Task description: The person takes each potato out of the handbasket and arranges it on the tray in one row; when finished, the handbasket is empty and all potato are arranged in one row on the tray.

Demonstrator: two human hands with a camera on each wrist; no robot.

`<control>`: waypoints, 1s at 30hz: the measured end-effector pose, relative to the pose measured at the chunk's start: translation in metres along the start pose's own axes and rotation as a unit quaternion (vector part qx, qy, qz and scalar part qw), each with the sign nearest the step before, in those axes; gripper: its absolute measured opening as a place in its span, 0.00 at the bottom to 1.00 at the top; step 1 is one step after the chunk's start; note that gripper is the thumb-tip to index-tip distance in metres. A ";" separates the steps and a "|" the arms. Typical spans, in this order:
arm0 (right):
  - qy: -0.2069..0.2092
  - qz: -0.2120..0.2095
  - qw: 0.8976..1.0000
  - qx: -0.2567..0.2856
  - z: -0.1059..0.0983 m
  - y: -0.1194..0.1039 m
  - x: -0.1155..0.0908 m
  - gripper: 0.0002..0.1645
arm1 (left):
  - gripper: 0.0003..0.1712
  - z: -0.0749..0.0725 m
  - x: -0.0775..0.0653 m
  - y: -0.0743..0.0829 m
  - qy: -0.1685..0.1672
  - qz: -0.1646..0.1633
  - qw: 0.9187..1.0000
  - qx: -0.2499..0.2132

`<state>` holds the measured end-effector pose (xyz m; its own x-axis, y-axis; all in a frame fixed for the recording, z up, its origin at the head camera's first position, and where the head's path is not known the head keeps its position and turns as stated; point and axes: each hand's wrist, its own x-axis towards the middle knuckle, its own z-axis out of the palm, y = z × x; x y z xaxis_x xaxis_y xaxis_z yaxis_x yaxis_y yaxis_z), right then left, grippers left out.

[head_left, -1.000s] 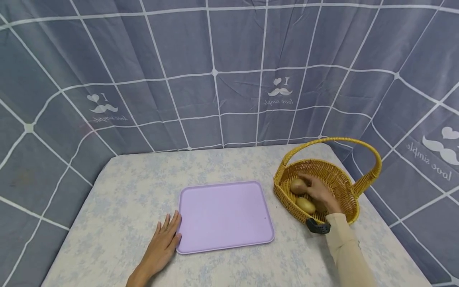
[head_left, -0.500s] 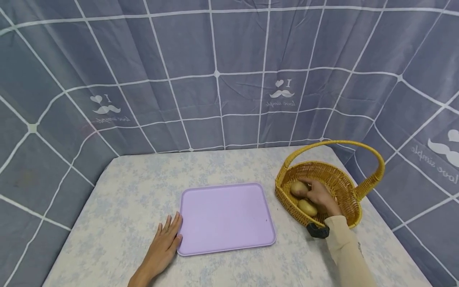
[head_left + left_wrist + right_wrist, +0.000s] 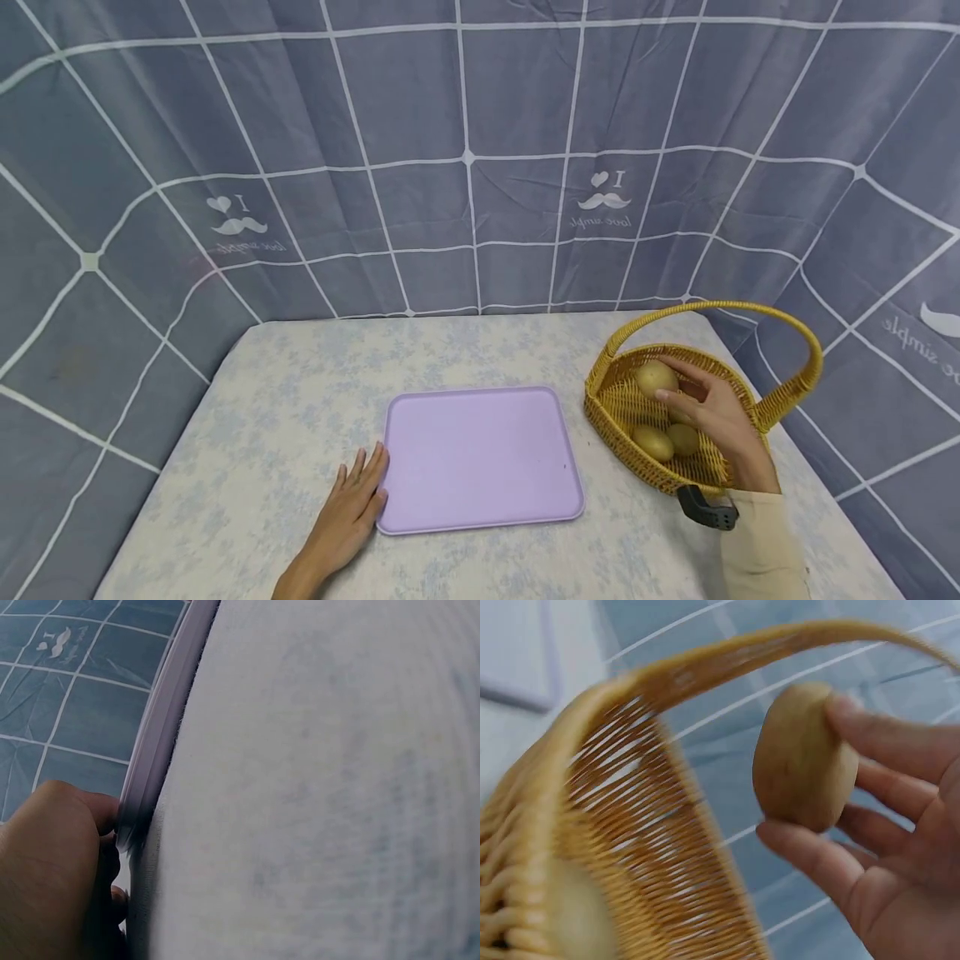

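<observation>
My right hand (image 3: 720, 412) pinches a tan, oval potato (image 3: 656, 380) between thumb and fingertips, raised inside the yellow wicker basket (image 3: 626, 442) below its arched handle. The right wrist view shows the held potato (image 3: 799, 757) apart from the basket wall. More potatoes lie in the basket, among them one potato (image 3: 653, 443) near its front wall; my hand partly covers the others. My left hand (image 3: 341, 517) rests with outstretched fingers at the left edge of a shallow lilac tray (image 3: 480, 458). In the left wrist view, the thumb touches the tray's rim (image 3: 146, 757).
A pale floral cloth (image 3: 315, 358) covers the table. Behind and at both sides hang grey-blue curtains (image 3: 405, 100) with white grid lines. The basket handle (image 3: 720, 307) arches over the basket. A black wrist device (image 3: 707, 510) is strapped at my right cuff.
My right hand, down among the potatoes before, has lifted one potato up and to the right, uncovering others below. The left hand stays at the tray. The head view has shifted slightly.
</observation>
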<state>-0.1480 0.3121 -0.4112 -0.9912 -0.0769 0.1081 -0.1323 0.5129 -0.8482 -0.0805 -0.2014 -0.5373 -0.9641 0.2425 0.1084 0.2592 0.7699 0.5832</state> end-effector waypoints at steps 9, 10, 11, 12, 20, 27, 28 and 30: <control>-0.052 -0.132 0.985 0.099 0.007 -0.045 -0.013 0.32 | 0.31 -0.003 -0.002 0.002 0.012 0.006 1.000 0.004; -0.066 -0.148 0.981 0.111 0.011 -0.050 -0.011 0.32 | 0.31 -0.003 -0.002 0.002 0.013 0.007 1.000 0.004; -0.080 -0.164 0.976 0.121 0.016 -0.055 -0.009 0.33 | 0.31 -0.003 -0.002 0.002 0.014 0.008 1.000 0.004; -0.091 -0.172 0.973 0.128 0.022 -0.060 -0.007 0.33 | 0.31 -0.003 -0.002 0.003 0.015 0.009 1.000 0.003; -0.191 -0.161 0.951 0.180 0.101 -0.086 0.025 0.34 | 0.30 -0.003 -0.002 0.004 0.019 0.008 1.000 0.000; -0.264 -0.132 0.946 0.134 0.194 -0.077 0.048 0.34 | 0.30 -0.001 -0.003 0.005 0.038 0.021 0.999 0.007; -0.273 -0.133 0.945 0.125 0.205 -0.076 0.050 0.34 | 0.30 -0.001 -0.003 0.005 0.039 0.022 0.999 0.008; -0.286 -0.138 0.943 0.099 0.224 -0.076 0.054 0.34 | 0.30 -0.001 -0.003 0.004 0.036 0.020 0.999 0.006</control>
<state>-0.1890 0.0771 -0.4568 -0.7440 -0.6622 0.0896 -0.3242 0.2406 -0.9149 -0.0768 -0.1997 -0.5343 -0.9547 0.2297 0.1893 0.2972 0.7682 0.5670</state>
